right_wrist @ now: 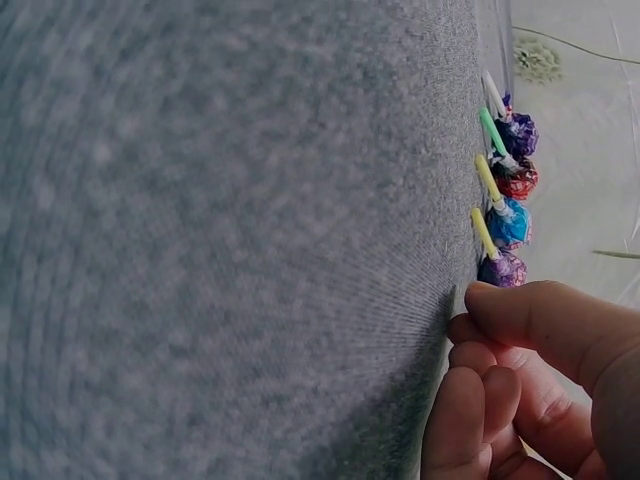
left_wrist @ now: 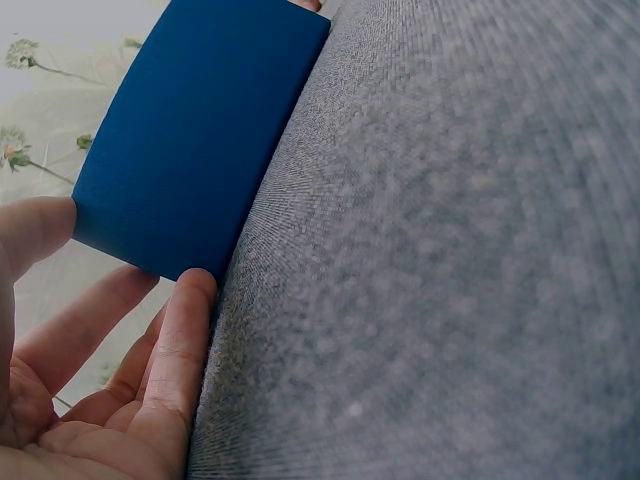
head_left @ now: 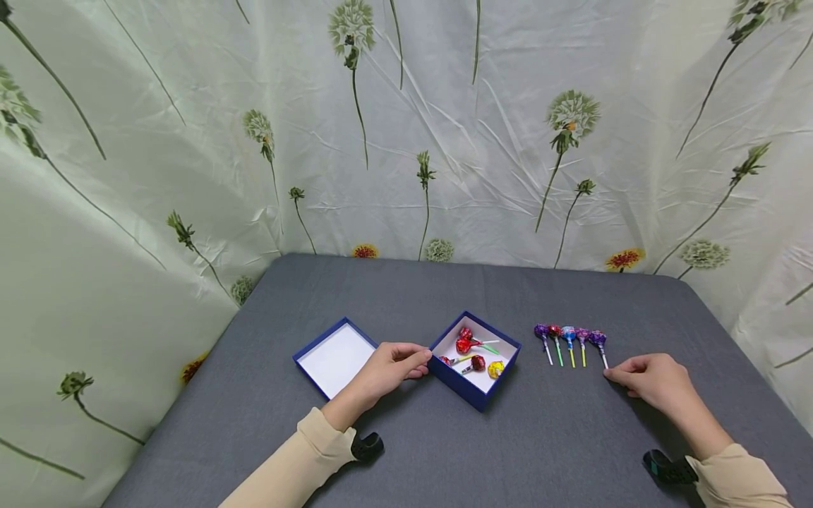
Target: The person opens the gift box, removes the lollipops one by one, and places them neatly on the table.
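Note:
My left hand (head_left: 396, 363) holds the left corner of an uncovered blue box (head_left: 466, 391) with thumb and fingertips. In the left wrist view, the fingers (left_wrist: 180, 340) meet the edge of the box's blue side (left_wrist: 210, 130). Inside lie several wrapped lollipops, among them a red one (head_left: 464, 346) and a yellow one (head_left: 496, 369). To the right, my right hand (head_left: 657, 384) pinches the white stick end of a purple lollipop (head_left: 598, 338), the rightmost in a row. In the right wrist view that lollipop is hidden behind the thumb (right_wrist: 540, 310).
Left of the box lies its blue-edged lid (head_left: 336, 356), white inside up. Other lollipops in the row are purple (head_left: 541, 330), red (head_left: 555, 331), blue (head_left: 568, 333) and pinkish purple (head_left: 582, 334). A grey cloth (head_left: 508, 458) covers the table; a flowered curtain (head_left: 495, 141) hangs behind.

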Motion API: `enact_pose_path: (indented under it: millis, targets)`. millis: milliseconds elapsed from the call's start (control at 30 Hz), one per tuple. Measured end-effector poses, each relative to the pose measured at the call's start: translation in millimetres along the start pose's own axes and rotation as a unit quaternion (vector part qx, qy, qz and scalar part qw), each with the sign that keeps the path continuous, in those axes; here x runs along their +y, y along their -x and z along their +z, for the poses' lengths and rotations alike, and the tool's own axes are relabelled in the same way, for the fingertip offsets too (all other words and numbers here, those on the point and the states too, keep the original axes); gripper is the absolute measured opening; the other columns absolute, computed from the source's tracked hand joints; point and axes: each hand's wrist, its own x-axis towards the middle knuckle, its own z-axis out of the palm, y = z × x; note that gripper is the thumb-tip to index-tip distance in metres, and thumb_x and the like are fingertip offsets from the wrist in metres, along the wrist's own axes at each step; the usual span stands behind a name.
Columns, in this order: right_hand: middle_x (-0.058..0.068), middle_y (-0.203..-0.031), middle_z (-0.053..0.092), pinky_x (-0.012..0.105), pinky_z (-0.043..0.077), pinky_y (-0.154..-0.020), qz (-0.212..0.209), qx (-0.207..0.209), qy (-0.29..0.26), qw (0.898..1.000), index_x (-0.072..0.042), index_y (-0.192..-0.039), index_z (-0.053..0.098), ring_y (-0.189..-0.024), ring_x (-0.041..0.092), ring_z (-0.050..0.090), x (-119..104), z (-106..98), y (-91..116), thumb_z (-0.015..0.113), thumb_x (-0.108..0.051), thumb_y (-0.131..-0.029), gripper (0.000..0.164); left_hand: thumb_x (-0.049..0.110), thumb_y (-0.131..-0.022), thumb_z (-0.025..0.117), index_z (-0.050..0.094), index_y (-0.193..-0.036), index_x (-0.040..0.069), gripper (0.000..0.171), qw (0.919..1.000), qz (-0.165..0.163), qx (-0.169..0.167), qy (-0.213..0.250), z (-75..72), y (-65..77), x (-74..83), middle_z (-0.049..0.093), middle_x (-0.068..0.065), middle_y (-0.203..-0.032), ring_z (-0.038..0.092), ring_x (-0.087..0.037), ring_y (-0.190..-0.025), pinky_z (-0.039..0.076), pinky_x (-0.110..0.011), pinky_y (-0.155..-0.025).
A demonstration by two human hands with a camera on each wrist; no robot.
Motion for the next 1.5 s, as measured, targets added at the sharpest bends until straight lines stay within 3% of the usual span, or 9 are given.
enact_pose_path:
  millis: [500,1000,1233,1500]
  targets:
    - [-0.010,-0.061,0.063,0.030,0.036,-0.062,-0.007,0.008,0.013,1.000,-0.007,-0.081,0.078,-0.063,0.012,0.059,-8,-1,-3,0.076,-0.031,-0.097,0.029,0.030,-0.107,0.068,0.075,-0.128,0.000,0.037,1.0000,-0.002,0.000,-0.006,-1.1,0.9,-0.3,0.077,-0.012,-0.122,0.076,-0.016,-0.106,0.064,-0.034,-0.098]
    - [-0.006,-0.072,0.072,0.026,0.045,-0.060,-0.012,-0.032,-0.012,0.999,-0.006,-0.090,0.081,-0.068,0.009,0.064,-6,-13,-2,0.079,-0.037,-0.097,0.032,0.029,-0.107,0.068,0.075,-0.128,0.001,0.036,1.0000,-0.005,0.002,-0.004,-0.5,1.1,1.6,0.077,-0.011,-0.121,0.076,-0.015,-0.105,0.064,-0.033,-0.098]
    - [-0.005,-0.073,0.067,0.027,0.044,-0.059,-0.036,-0.045,-0.012,0.998,-0.007,-0.094,0.080,-0.068,0.010,0.059,-25,-18,-2,0.078,-0.040,-0.099,0.033,0.030,-0.107,0.068,0.075,-0.128,0.001,0.036,0.9999,-0.010,0.004,-0.005,-1.4,1.0,1.3,0.078,-0.010,-0.121,0.076,-0.014,-0.105,0.064,-0.032,-0.097]
    - [0.002,-0.088,0.077,0.025,0.058,-0.065,-0.083,-0.084,-0.061,0.991,-0.003,-0.103,0.080,-0.073,0.007,0.064,-53,-19,2,0.078,-0.028,-0.100,0.025,0.029,-0.107,0.068,0.075,-0.128,0.001,0.035,1.0000,-0.008,0.000,-0.003,-1.5,1.0,0.7,0.078,-0.009,-0.121,0.076,-0.013,-0.104,0.064,-0.032,-0.097]
